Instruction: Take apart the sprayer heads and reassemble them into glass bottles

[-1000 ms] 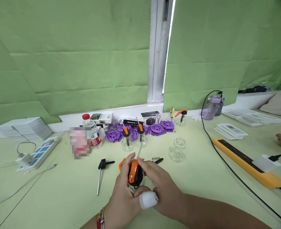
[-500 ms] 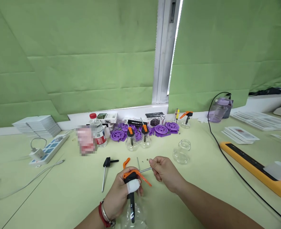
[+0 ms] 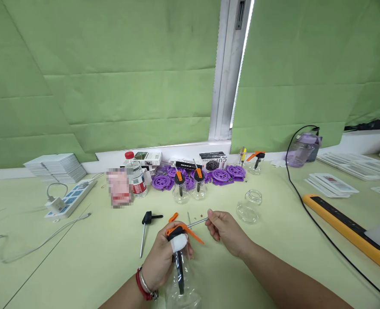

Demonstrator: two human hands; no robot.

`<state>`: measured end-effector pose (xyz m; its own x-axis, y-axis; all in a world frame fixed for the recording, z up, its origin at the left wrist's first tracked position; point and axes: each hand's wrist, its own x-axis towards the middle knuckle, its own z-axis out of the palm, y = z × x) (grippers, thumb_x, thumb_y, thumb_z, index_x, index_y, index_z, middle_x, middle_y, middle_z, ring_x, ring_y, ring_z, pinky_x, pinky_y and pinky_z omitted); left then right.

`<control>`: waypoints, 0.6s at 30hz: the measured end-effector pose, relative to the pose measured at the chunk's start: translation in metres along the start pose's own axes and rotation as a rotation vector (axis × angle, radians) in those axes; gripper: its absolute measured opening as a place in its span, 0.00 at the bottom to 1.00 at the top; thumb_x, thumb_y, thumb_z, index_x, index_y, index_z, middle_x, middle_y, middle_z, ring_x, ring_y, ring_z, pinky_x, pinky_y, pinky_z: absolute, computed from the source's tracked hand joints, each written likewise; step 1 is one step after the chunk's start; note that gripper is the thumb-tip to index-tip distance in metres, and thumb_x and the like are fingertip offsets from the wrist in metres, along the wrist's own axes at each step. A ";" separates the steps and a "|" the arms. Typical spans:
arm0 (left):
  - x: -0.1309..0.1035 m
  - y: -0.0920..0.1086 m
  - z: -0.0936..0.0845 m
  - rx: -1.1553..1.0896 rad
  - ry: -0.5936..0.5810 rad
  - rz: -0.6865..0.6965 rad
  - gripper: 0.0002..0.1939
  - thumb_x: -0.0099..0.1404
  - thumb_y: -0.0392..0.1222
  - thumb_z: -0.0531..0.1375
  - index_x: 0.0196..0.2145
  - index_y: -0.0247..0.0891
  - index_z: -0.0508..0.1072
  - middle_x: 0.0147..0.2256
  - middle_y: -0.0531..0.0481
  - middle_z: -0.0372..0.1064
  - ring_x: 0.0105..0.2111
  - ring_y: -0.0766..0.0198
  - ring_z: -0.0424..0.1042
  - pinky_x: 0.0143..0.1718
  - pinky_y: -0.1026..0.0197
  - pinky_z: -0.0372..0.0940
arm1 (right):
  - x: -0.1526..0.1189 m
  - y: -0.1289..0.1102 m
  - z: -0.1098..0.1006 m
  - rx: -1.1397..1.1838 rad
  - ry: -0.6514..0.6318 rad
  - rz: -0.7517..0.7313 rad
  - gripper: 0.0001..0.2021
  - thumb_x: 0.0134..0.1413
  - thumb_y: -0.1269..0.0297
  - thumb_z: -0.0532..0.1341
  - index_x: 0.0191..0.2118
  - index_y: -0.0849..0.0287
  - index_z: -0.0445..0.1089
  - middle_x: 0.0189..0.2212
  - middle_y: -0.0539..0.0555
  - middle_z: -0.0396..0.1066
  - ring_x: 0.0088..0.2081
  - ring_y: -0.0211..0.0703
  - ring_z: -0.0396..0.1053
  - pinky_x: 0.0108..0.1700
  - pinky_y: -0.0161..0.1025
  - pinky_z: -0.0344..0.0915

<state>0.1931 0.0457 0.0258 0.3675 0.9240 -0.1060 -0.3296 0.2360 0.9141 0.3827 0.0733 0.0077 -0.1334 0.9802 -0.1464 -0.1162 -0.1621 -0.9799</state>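
My left hand (image 3: 160, 253) is closed around the neck of a clear spray bottle (image 3: 185, 296). Its head is black with an orange trigger lever (image 3: 194, 235), and a black piece runs down the front. White tape wraps the left thumb. Between the fingertips of my right hand (image 3: 225, 229) is the outer end of a thin metal tube (image 3: 198, 222), whose other end meets the bottle's head. Left of the hands lies a black spray head with a metal tube (image 3: 147, 219). A loose orange lever (image 3: 174, 216), a thin metal rod (image 3: 189, 219) and tiny parts lie just beyond.
A clear bottle (image 3: 247, 213) lies on its side to the right. Similar spray bottles (image 3: 180, 195) and purple plastic parts (image 3: 221, 175) line the back. A water bottle (image 3: 138, 182), a white power strip (image 3: 72, 199) and an orange-black power strip (image 3: 347, 231) flank the workspace.
The whole scene has shifted slightly right as my view turned a little left. Both hands keep their holds on the bottle and tube, which have barely moved.
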 end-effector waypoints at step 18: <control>0.006 -0.005 -0.010 -0.078 0.035 -0.051 0.11 0.56 0.41 0.62 0.35 0.37 0.66 0.27 0.53 0.66 0.24 0.64 0.70 0.26 0.61 0.65 | 0.009 0.002 -0.004 0.084 -0.023 0.047 0.19 0.45 0.48 0.62 0.26 0.61 0.65 0.17 0.47 0.64 0.14 0.29 0.53 0.18 0.31 0.47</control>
<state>0.1879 0.0532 0.0165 0.3557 0.9196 -0.1667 -0.3781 0.3047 0.8742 0.3853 0.0823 0.0034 -0.1626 0.9687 -0.1875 -0.1918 -0.2175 -0.9570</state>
